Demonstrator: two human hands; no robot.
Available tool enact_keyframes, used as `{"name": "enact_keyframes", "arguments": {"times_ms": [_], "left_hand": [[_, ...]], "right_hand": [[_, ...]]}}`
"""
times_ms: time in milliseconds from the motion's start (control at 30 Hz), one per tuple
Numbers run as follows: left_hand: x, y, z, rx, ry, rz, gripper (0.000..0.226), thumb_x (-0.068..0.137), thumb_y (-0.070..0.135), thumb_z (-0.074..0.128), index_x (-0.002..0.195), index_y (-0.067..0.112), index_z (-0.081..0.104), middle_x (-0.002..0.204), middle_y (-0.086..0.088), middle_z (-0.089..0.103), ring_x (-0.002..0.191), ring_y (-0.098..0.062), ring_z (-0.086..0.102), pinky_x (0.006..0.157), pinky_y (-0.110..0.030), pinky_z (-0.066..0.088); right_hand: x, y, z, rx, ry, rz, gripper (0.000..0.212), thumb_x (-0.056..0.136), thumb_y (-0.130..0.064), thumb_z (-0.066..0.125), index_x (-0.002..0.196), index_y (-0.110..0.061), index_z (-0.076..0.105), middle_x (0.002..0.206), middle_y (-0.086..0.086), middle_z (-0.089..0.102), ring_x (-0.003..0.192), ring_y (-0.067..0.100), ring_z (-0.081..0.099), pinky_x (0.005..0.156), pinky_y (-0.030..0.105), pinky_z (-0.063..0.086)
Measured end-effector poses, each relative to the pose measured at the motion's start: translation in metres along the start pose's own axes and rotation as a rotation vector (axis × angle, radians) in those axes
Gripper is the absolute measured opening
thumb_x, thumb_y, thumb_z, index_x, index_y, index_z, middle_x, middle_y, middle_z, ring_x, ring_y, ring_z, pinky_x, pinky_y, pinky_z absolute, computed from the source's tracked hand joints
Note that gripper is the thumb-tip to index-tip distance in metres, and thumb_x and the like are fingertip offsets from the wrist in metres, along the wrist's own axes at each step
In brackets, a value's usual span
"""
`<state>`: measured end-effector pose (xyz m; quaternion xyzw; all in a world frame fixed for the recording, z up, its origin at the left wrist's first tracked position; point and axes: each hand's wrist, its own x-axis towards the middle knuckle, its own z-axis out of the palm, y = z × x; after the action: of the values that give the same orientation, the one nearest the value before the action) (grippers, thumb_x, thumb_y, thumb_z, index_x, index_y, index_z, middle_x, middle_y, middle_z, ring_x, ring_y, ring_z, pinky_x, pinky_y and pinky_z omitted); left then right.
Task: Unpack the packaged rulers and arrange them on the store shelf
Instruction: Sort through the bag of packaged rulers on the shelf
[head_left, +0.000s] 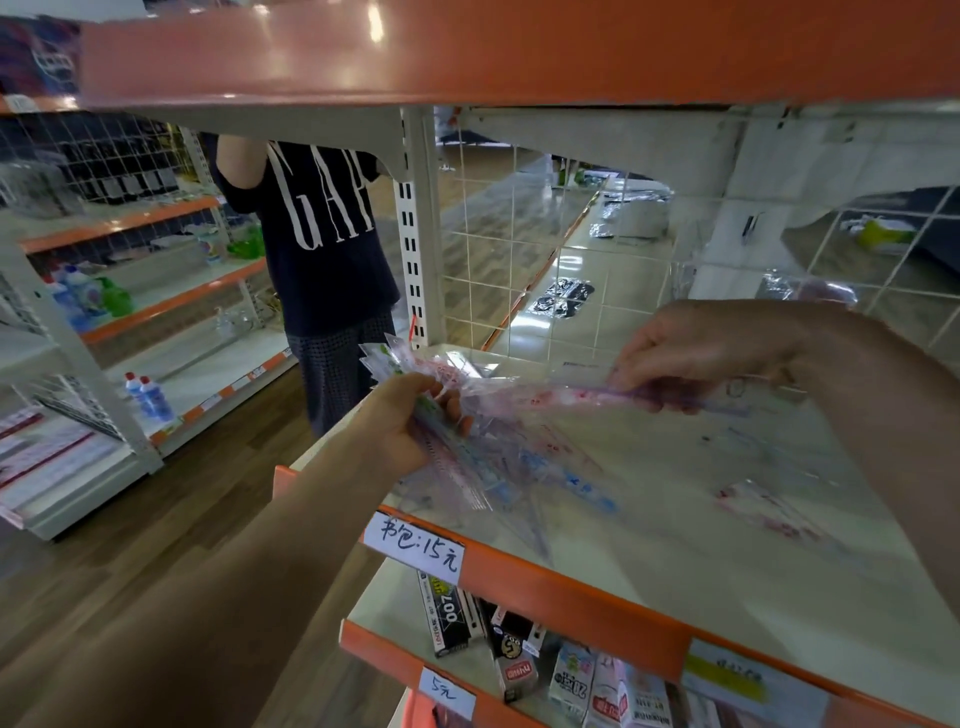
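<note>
My left hand (415, 421) grips a fanned bundle of clear plastic rulers in thin wrappers (467, 457) over the left end of the cream shelf (675, 561). My right hand (691, 353) pinches one long clear ruler with pink print (571, 397), which stretches from the bundle toward the right. Several more transparent rulers (769, 514) lie flat on the shelf surface, blurred and hard to tell apart.
An orange shelf (519, 52) hangs low overhead. A white wire grid (519, 249) backs the shelf. A person in a dark shirt (322, 234) stands in the aisle at left. Boxed goods (519, 660) fill the shelf below, behind handwritten price tags (415, 551).
</note>
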<state>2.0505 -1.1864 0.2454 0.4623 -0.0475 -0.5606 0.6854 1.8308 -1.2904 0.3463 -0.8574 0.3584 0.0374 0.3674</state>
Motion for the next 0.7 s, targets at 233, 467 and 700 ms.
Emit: {"name": "enact_keyframes", "arguments": {"times_ms": [233, 467, 700], "left_hand": [[-0.009, -0.026, 0.013, 0.009, 0.020, 0.016, 0.022, 0.094, 0.006, 0.039, 0.073, 0.009, 0.044, 0.062, -0.008, 0.046, 0.052, -0.019, 0.046, 0.061, -0.034, 0.046], [-0.026, -0.066, 0.064, -0.045, -0.121, -0.015, 0.019, 0.094, 0.008, 0.039, 0.078, 0.005, 0.048, 0.085, -0.020, 0.060, 0.080, -0.032, 0.060, 0.070, -0.045, 0.049], [-0.038, -0.109, 0.129, 0.039, -0.325, -0.036, 0.018, 0.094, 0.017, 0.044, 0.079, 0.009, 0.051, 0.078, -0.010, 0.063, 0.063, -0.022, 0.067, 0.077, -0.038, 0.052]], "right_hand": [[-0.068, 0.024, -0.022, -0.106, 0.057, 0.012, 0.027, 0.089, -0.013, 0.060, 0.064, -0.007, 0.067, 0.053, 0.004, 0.061, 0.040, 0.011, 0.051, 0.044, 0.021, 0.043], [-0.108, 0.070, 0.011, 0.441, 0.293, -0.051, 0.024, 0.090, -0.004, 0.056, 0.067, -0.004, 0.063, 0.055, 0.008, 0.060, 0.045, 0.013, 0.054, 0.044, 0.020, 0.047], [-0.106, 0.102, 0.053, 0.391, 0.191, 0.060, 0.025, 0.094, -0.013, 0.053, 0.071, -0.006, 0.060, 0.063, 0.006, 0.067, 0.051, 0.010, 0.059, 0.051, 0.021, 0.049]]}}
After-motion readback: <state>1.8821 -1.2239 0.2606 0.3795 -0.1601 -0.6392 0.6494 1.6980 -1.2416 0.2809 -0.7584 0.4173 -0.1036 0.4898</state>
